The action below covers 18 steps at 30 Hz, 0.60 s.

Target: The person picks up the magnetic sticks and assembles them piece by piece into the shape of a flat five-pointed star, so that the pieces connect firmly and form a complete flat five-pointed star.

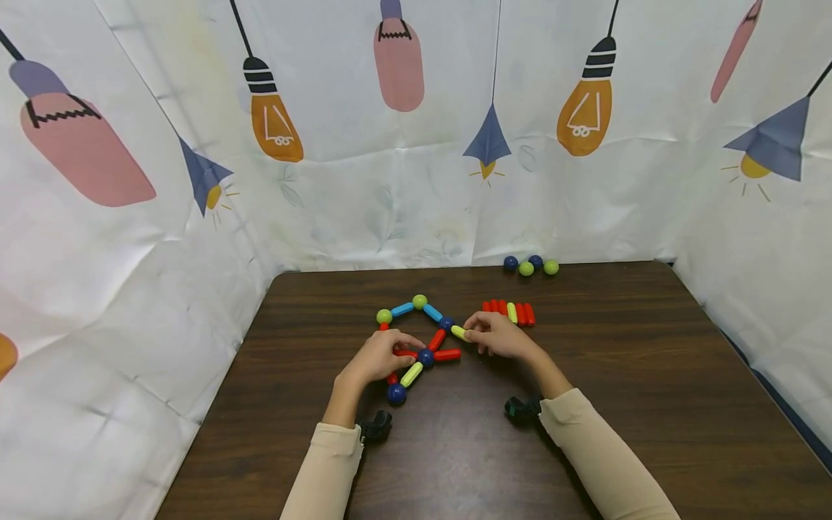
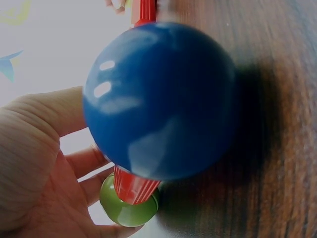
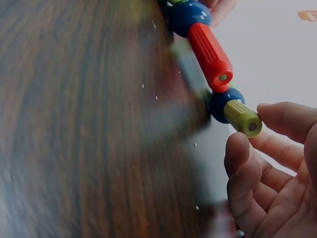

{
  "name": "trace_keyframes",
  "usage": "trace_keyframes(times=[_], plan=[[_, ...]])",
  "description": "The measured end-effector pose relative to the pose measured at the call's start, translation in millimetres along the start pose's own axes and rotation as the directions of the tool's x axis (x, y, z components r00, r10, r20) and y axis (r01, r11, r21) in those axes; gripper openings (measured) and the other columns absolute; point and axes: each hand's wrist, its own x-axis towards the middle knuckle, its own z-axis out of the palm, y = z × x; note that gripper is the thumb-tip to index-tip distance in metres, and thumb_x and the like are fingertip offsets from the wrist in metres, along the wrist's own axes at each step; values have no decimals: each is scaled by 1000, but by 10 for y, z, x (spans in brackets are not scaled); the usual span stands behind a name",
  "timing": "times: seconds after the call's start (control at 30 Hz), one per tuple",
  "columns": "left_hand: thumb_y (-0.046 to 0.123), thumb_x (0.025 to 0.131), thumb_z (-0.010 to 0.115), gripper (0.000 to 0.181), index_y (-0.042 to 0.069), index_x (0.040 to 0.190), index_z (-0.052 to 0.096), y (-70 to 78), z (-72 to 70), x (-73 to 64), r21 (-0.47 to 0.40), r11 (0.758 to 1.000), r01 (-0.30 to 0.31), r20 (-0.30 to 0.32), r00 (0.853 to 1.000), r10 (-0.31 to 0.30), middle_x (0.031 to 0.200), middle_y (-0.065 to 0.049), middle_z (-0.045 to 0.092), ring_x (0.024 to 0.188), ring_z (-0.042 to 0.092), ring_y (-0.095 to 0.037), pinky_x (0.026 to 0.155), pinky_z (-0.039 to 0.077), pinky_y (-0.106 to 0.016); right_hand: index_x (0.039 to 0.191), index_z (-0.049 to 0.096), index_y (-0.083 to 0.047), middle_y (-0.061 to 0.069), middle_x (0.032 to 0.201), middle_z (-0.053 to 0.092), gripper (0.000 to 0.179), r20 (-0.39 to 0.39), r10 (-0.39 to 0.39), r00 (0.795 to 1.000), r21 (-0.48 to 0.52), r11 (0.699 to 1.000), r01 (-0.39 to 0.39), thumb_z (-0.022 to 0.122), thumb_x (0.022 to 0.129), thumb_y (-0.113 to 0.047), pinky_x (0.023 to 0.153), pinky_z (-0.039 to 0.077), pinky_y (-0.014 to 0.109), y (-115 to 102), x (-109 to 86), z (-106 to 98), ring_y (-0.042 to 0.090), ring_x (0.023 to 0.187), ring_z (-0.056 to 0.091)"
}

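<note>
A frame of magnetic rods and balls lies on the table. My left hand (image 1: pixel 377 354) pinches a red rod (image 1: pixel 404 353) beside the central blue ball (image 1: pixel 425 357); in the left wrist view a large blue ball (image 2: pixel 161 99) hides the fingertips. With thumb and forefinger, my right hand (image 1: pixel 499 336) pinches a yellow-green rod (image 3: pixel 242 119) whose far end meets another blue ball (image 1: pixel 446 324). Two light blue rods (image 1: pixel 402 309) and two green balls (image 1: pixel 419 302) form the far side. Another red rod (image 1: pixel 447 354) sticks out rightward from the central ball.
Beyond my right hand lies a row of red rods (image 1: pixel 529 315) with one yellow-green rod (image 1: pixel 512 313) among them. Several loose blue and green balls (image 1: pixel 551 267) sit at the far edge of the brown table (image 1: pixel 650 404). A printed white cloth (image 1: pixel 422 202) hangs behind.
</note>
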Motion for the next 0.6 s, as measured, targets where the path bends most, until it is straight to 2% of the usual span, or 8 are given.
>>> trace_keyframes(times=[0.23,0.33,0.47,0.6], plan=[[15,93,75,26,26,116,78,29,-1,3,3,1000,7,-2,1000,-7,86,2,66,66,56,-14,62,47,-29,117,66,-5,13,85,66,24,2,-5,1000,75,997,5,64,102,-23,58,53,33,11,-23,37,19,66,63],[18,94,73,27,25,121,75,58,-4,-5,11,1000,-12,-4,1000,12,86,4,66,67,56,-13,70,45,-35,118,65,-4,12,84,67,24,11,0,1000,94,996,-1,63,102,-22,58,53,33,27,-24,62,20,66,64],[24,98,70,31,25,128,69,109,7,-3,16,998,-57,-17,998,58,91,6,68,79,59,-12,85,41,-47,120,64,-5,10,85,69,25,24,14,1000,97,995,-16,63,102,-22,58,54,32,64,-7,87,19,67,66],[26,98,69,31,26,129,68,171,40,-2,25,997,-71,-32,997,72,108,4,72,98,64,-14,93,35,-58,121,64,-6,9,87,70,25,34,16,999,99,995,-19,63,102,-23,58,54,32,89,12,100,19,67,67]])
